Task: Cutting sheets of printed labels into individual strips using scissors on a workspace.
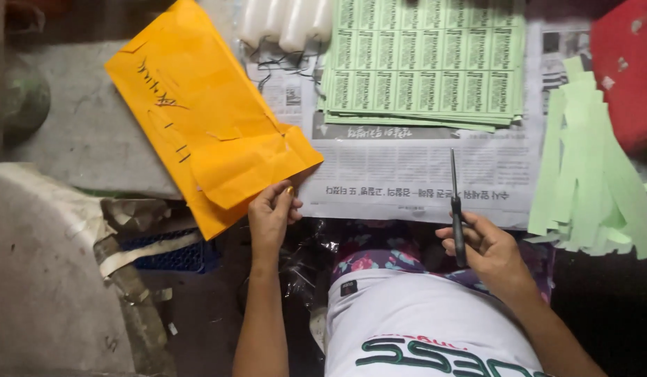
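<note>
While the right hand [487,251] is curled shut around the dark handles of a pair of scissors [456,209], the thin blades are closed together and point straight up, away from the person, over the bottom edge of the newspaper [407,174]. On the other side, the left hand [271,213] pinches the lower corner of a big orange envelope [204,119], with the thumb on top and the fingers tucked under the paper. That envelope lies tilted, its top end reaching far up and to the left, and its right edge sits on top of the newspaper. It has some dark pen marks on it and a torn flap near the middle. Spread flat between the two hands, the newspaper covers most of the work place. Higher up on it rests a stack of green sheets [424,59] printed all over with little boxes in rows. Just left of that stack are a few white candles [285,21] lying side by side, with dark string under them. Off to the right, near the hand with the scissors, is a loose pile of long green paper strips [592,167], fanned out. Beyond the strips, in the top right corner, sits something red [627,66]. A blue plastic crate [170,255] peeks out low down on the left.
</note>
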